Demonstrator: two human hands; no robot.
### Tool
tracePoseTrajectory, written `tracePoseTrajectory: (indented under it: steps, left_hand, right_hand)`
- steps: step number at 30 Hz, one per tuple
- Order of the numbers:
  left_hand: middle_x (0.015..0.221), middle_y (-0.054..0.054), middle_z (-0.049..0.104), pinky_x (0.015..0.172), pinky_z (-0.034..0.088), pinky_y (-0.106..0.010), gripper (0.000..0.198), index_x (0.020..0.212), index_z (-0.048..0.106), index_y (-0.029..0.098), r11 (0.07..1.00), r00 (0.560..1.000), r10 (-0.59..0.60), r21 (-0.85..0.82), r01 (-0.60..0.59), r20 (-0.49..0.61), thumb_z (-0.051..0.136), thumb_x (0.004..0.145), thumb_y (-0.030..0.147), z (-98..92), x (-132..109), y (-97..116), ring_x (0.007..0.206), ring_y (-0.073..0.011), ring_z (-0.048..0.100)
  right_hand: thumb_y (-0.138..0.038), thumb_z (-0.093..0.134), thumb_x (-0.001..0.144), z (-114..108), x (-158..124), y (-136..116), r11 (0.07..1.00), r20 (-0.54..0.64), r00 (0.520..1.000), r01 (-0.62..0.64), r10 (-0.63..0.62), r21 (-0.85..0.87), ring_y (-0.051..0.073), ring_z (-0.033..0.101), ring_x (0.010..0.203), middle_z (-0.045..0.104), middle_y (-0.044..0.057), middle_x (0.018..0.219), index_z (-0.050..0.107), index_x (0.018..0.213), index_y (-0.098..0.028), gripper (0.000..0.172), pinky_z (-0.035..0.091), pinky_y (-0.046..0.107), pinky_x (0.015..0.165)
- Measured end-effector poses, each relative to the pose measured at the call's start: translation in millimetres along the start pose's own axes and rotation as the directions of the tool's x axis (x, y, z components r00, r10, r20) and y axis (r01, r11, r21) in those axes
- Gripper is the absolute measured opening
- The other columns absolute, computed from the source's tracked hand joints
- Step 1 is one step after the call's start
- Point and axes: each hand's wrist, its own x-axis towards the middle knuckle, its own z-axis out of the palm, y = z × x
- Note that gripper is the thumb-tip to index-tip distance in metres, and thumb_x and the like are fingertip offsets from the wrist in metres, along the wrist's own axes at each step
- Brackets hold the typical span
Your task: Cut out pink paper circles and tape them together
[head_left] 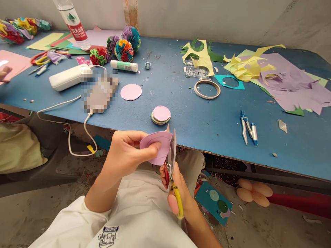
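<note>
My left hand [129, 151] pinches a piece of purple paper [157, 150] that has a circle drawn on it, the thumb lying over its front. In my right hand [178, 193] is a pair of scissors [173, 165] with one red and one yellow handle. The blades stand apart, pointing up, at the right edge of the paper. Just beyond, on the table, sits a small stack of paper circles [161, 114] with a pink one on top. A larger pink paper circle [131, 92] lies farther left.
On the blue table [160, 79] are a glue stick [124, 65], a tape roll [207, 90], a compass [248, 129] and paper scraps [287, 79]. A bottle [73, 26], paper flower balls [124, 50] and a cabled phone [102, 94] stand left. Another person's hand [4, 74] shows far left.
</note>
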Motion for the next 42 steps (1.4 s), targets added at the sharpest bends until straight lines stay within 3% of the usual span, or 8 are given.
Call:
tracePoseTrajectory:
  steps: [8, 14, 21, 33, 39, 42]
  left_hand:
    - [0.046, 0.0, 0.055, 0.038, 0.038, -0.018, 0.014, 0.05, 0.068, 0.012, 0.995, 0.988, -0.089, -0.038, 0.094, 0.123, 0.073, 0.06, 0.02, -8.2, 9, 0, 0.044, -0.0082, 0.046]
    - [0.051, -0.002, 0.062, 0.04, 0.044, -0.02, 0.006, 0.053, 0.071, 0.013, 0.975, 0.95, -0.192, -0.066, 0.214, 0.247, 0.073, 0.058, 0.016, -13.3, 18, 5, 0.045, -0.0106, 0.053]
    - [0.056, -0.005, 0.067, 0.042, 0.045, -0.021, 0.005, 0.06, 0.074, 0.012, 0.973, 0.915, -0.214, -0.004, 0.229, 0.343, 0.071, 0.061, 0.016, -17.9, 24, 6, 0.048, -0.0129, 0.057]
    - [0.046, 0.0, 0.058, 0.035, 0.036, -0.019, 0.01, 0.051, 0.07, 0.014, 0.975, 0.847, -0.222, 0.117, 0.189, 0.483, 0.069, 0.061, 0.016, -25.8, 40, 10, 0.039, -0.0105, 0.049]
    - [0.045, -0.002, 0.058, 0.033, 0.031, -0.02, 0.007, 0.046, 0.069, 0.013, 0.96, 0.886, -0.227, 0.248, 0.133, 0.404, 0.073, 0.051, 0.01, -27.7, 47, 14, 0.037, -0.0113, 0.048]
    - [0.043, -0.001, 0.055, 0.031, 0.023, -0.02, 0.006, 0.049, 0.07, 0.013, 0.954, 0.862, -0.241, 0.273, 0.126, 0.446, 0.071, 0.054, 0.012, -29.7, 49, 14, 0.034, -0.009, 0.042]
  right_hand:
    - [-0.059, 0.065, 0.07, -2, -5, -2, 0.994, 0.019, 0.997, -0.076, 0.078, -0.08, 0.012, 0.033, 0.055, 0.042, -0.005, 0.069, 0.041, 0.096, -0.023, 0.051, 0.034, 0.026, 0.048]
    - [-0.046, 0.048, 0.085, -9, -8, -20, 0.978, 0.003, 0.994, -0.111, 0.113, -0.175, 0.012, 0.028, 0.057, 0.036, -0.006, 0.065, 0.04, 0.095, -0.022, 0.028, 0.03, 0.025, 0.049]
    - [-0.046, 0.048, 0.084, -6, -12, -16, 0.972, -0.004, 0.978, -0.206, 0.207, -0.113, 0.011, 0.031, 0.052, 0.038, -0.006, 0.061, 0.043, 0.092, -0.022, 0.026, 0.031, 0.025, 0.046]
    - [-0.022, 0.052, 0.069, -16, -18, -3, 0.961, 0.11, 0.956, -0.266, 0.274, -0.079, 0.01, 0.041, 0.045, 0.045, -0.01, 0.053, 0.039, 0.093, -0.024, 0.028, 0.029, 0.023, 0.047]
    - [-0.017, 0.05, 0.066, -17, -17, -8, 0.954, 0.135, 0.945, -0.286, 0.297, -0.094, 0.012, 0.041, 0.045, 0.05, -0.01, 0.05, 0.036, 0.092, -0.024, 0.03, 0.03, 0.024, 0.047]
    - [-0.015, 0.047, 0.065, -17, -17, -10, 0.956, 0.145, 0.947, -0.273, 0.286, -0.105, 0.012, 0.04, 0.045, 0.052, -0.01, 0.051, 0.037, 0.094, -0.024, 0.032, 0.03, 0.024, 0.049]
